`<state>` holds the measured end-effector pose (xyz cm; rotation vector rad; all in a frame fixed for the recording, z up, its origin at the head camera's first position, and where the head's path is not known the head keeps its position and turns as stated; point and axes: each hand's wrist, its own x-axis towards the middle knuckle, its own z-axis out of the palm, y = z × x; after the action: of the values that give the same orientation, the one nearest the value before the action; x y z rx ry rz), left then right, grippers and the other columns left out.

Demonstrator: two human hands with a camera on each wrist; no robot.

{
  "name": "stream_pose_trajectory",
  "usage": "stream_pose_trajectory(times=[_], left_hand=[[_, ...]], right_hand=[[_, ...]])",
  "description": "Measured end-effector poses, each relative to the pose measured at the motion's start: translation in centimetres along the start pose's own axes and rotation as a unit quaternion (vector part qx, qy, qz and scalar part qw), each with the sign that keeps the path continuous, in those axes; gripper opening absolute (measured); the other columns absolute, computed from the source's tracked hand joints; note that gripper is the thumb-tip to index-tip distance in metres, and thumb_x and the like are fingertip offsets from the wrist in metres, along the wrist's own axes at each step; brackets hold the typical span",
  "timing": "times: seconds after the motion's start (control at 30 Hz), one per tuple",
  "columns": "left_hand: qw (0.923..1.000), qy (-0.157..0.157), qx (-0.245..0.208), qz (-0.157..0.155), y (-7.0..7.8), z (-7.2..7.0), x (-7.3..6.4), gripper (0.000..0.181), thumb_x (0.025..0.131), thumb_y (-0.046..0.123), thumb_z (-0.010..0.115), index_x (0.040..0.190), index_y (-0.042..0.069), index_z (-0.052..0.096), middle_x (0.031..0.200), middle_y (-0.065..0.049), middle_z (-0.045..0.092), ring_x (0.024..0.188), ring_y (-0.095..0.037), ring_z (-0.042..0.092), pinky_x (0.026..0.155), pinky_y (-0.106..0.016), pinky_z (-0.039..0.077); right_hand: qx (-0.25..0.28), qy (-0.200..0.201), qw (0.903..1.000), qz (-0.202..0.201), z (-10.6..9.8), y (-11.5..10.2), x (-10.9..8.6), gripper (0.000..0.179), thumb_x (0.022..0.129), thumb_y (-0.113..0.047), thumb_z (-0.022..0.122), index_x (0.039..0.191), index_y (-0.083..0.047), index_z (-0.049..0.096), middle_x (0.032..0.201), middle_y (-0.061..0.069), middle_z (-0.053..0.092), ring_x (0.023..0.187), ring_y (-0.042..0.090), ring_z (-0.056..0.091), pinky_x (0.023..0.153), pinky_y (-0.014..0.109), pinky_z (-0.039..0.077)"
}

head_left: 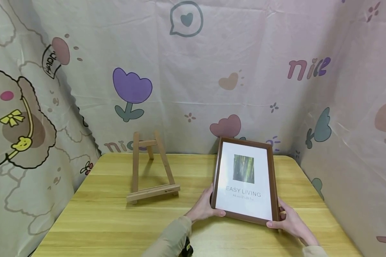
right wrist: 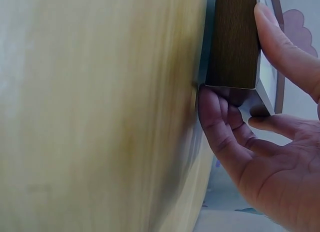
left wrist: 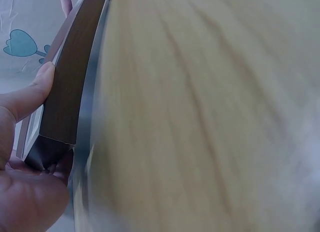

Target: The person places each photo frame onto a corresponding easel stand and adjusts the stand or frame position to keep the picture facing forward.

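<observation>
A brown picture frame with a white "EASY LIVING" insert is tilted over the right part of the table, its top leaning away. My left hand grips its lower left corner, thumb on the front edge. At the lower right corner, my right hand holds it the same way. The left wrist view shows the frame's dark side between thumb and fingers. Curled fingers sit under the other corner in the right wrist view. Left of the frame stands a small wooden easel with a ledge across its front.
The wooden table has a light yellow grain. A patterned cloth hangs behind it and along both sides, close to the table's edges. A small black object shows by the left sleeve.
</observation>
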<state>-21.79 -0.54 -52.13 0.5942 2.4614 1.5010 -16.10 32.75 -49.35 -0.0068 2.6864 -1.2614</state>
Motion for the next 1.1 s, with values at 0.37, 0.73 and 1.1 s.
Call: stream_pose_trajectory(times=[0.37, 0.73, 1.1], left_hand=[[1.0000, 0.001, 0.002, 0.001, 0.18, -0.36, -0.01, 0.121, 0.074, 0.029, 0.090, 0.159, -0.004, 0.010, 0.164, -0.031, 0.016, 0.151, -0.050, 0.020, 0.122, -0.064, 0.025], [1.0000, 0.007, -0.001, -0.005, 0.33, -0.50, -0.02, 0.122, 0.074, 0.027, 0.090, 0.161, 0.000, 0.009, 0.165, -0.031, 0.012, 0.152, -0.053, 0.012, 0.121, -0.069, 0.020], [0.9997, 0.020, 0.004, 0.014, 0.06, -0.53, 0.22, 0.122, 0.074, 0.027, 0.090, 0.161, 0.002, 0.008, 0.167, -0.026, 0.014, 0.153, -0.052, 0.013, 0.121, -0.069, 0.021]], right_hand=[[-0.021, 0.009, 0.9997, 0.002, -0.13, -0.31, -0.02, 0.120, 0.072, -0.020, 0.091, 0.156, 0.011, 0.011, 0.125, 0.027, 0.060, 0.103, 0.033, 0.068, 0.076, 0.024, 0.056], [-0.009, 0.017, 0.9997, -0.014, 0.03, -0.05, 0.31, 0.115, 0.076, -0.013, 0.088, 0.156, 0.012, 0.010, 0.130, 0.030, 0.056, 0.103, 0.031, 0.067, 0.076, 0.021, 0.056], [-0.016, 0.048, 0.9985, -0.023, 0.45, -0.27, 0.34, 0.116, 0.072, -0.017, 0.091, 0.159, 0.003, 0.017, 0.124, 0.026, 0.058, 0.096, 0.023, 0.065, 0.076, 0.021, 0.056]])
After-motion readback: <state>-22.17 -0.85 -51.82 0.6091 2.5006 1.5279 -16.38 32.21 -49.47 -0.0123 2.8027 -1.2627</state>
